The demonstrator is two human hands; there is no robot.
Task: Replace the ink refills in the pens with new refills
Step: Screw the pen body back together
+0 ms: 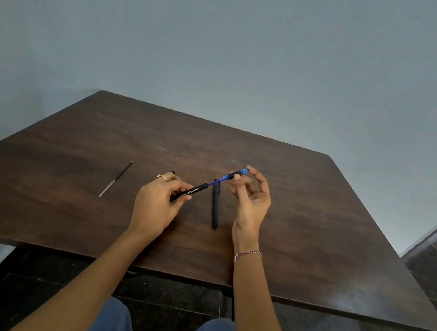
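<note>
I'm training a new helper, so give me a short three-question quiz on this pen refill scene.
1. True or false: the left hand grips the black pen barrel.
2. What lies on the table left of both hands? A) loose refill B) scissors C) notebook
3. Fill in: the right hand pinches the ____ tip section.
Key: 1 true; 2 A; 3 blue.

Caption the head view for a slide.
Left hand holds black pen barrel, right hand pinches blue tip section, blue refill exposed between; second pen and loose refill lie on table.
</note>
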